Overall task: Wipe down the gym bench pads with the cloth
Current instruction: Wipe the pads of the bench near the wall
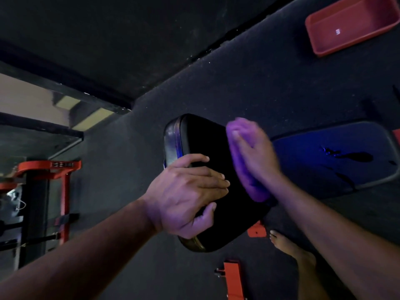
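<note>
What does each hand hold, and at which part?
The left hand grips the black padded bench pad at its near edge, thumb under. The right hand presses the purple cloth flat against the pad's right side.

Only one view is given, taken from a wide-angle camera worn on the head and aimed forward and steeply down. The black bench pad (213, 187) is seen from close above, near the centre. Both forearms are seen entering from 7 and 5 o'clock. The dark floor (249, 83) is seen farther off, and a red tub (350, 24) is placed at 1 o'clock. Straight lines are bent toward the edges.
</note>
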Motion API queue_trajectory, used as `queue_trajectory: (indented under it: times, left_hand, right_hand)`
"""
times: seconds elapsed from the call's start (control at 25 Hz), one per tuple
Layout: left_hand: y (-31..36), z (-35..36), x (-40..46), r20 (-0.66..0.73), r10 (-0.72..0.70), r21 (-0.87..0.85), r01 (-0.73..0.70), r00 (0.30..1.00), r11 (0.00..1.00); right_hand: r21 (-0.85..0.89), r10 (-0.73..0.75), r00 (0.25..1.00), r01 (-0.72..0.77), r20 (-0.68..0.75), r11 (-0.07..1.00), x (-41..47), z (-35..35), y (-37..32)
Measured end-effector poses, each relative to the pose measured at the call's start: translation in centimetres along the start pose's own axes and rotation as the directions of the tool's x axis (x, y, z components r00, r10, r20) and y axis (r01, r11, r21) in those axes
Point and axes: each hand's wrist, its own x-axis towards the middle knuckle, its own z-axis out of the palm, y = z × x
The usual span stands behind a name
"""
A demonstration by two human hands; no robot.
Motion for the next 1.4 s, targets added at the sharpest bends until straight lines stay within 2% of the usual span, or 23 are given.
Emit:
queue_trajectory:
  times: [0.04, 0.12, 0.28, 0.44, 0.52, 0.6, 0.68, 0.72, 0.8, 0.88, 0.92, 1.0, 1.08, 1.16, 1.24, 1.32, 1.4]
  left_hand:
    - [-0.1, 0.0, 0.0, -0.006, -0.009, -0.007, 0.009, 1.0, 1.0]
    - [-0.3, 0.3, 0.0, -0.013, -0.007, -0.004, 0.006, 1.0, 1.0]
    - [-0.3, 0.1, 0.0, -0.008, 0.013, 0.019, -0.013, 1.0, 1.0]
    - [-0.2, 0.2, -0.1, -0.011, -0.002, 0.03, 0.003, 1.0, 1.0]
    - [-0.2, 0.3, -0.1, -0.032, -0.002, 0.014, 0.003, 0.999, 1.0]
    - [-0.3, 0.3, -0.2, -0.048, 0.002, 0.013, -0.001, 0.999, 1.0]
    - [0.0, 0.1, -0.4, -0.042, 0.001, 0.03, 0.0, 0.999, 1.0]
    - [0.1, 0.0, -0.2, -0.029, -0.002, 0.036, 0.004, 1.0, 0.999]
    - [0.1, -0.4, 0.2, 0.012, -0.027, 0.04, 0.027, 1.0, 0.999]
    - [0.4, -0.6, 0.1, 0.043, -0.062, 0.07, 0.059, 0.997, 0.996]
    - [0.7, -0.7, 0.0, 0.051, -0.074, 0.086, 0.069, 0.996, 0.994]
    - [0.8, -0.8, 0.0, 0.07, -0.088, 0.102, 0.08, 0.994, 0.992]
    - [0.9, -1.1, 0.1, 0.114, -0.1, 0.125, 0.085, 0.988, 0.988]
    - [1.2, -1.4, 0.3, 0.172, -0.111, 0.182, 0.08, 0.979, 0.98]
    - [1.3, -1.6, 0.8, 0.237, -0.104, 0.222, 0.051, 0.966, 0.974]
    - [1.1, -1.5, 1.1, 0.279, -0.074, 0.223, 0.01, 0.957, 0.975]
    - [1.0, -1.3, 1.1, 0.268, -0.058, 0.221, -0.003, 0.962, 0.975]
  right_hand:
    - [-0.056, -0.111, 0.994, 0.111, 0.012, 0.992, 0.1, 2.1, -0.9]
    - [-0.129, -0.16, 0.987, 0.159, 0.004, 0.979, 0.9, 4.5, -0.2]
    - [-0.114, 0.064, 0.998, -0.061, 0.025, 0.992, 4.7, 3.5, 6.5]
    - [-0.032, 0.148, 0.983, -0.146, 0.108, 0.989, -0.3, 1.4, 9.2]
    - [0.054, 0.083, 0.994, -0.087, 0.07, 0.995, -3.5, 0.9, 7.1]
    - [0.097, -0.064, 0.997, 0.06, 0.038, 0.993, -3.3, 1.9, 3.0]
    - [0.016, -0.173, 0.984, 0.174, -0.048, 0.985, -0.5, 3.8, 1.2]
    - [-0.02, -0.164, 0.984, 0.163, -0.071, 0.986, 1.7, 4.3, 1.4]
    - [-0.09, -0.056, 0.998, 0.052, -0.04, 0.995, 5.9, 4.1, 4.2]
    - [-0.165, 0.177, 0.983, -0.166, 0.054, 0.972, 6.4, 3.0, 7.3]
    - [-0.201, 0.253, 0.962, -0.228, 0.106, 0.953, 5.5, 2.1, 8.6]
    - [-0.231, 0.37, 0.916, -0.33, 0.158, 0.915, 3.1, -0.3, 11.3]
    - [-0.244, 0.412, 0.903, -0.376, 0.122, 0.894, 0.7, -2.7, 13.8]
    - [-0.173, 0.352, 0.929, -0.331, 0.112, 0.928, -1.2, -3.8, 14.6]
    - [-0.068, 0.265, 0.927, -0.256, 0.265, 0.964, -3.1, -3.4, 13.4]
    - [-0.07, 0.186, 0.911, -0.172, 0.368, 0.983, -5.7, -2.3, 12.2]
    - [-0.024, 0.061, 0.971, -0.057, 0.231, 0.998, -6.1, -1.3, 11.8]
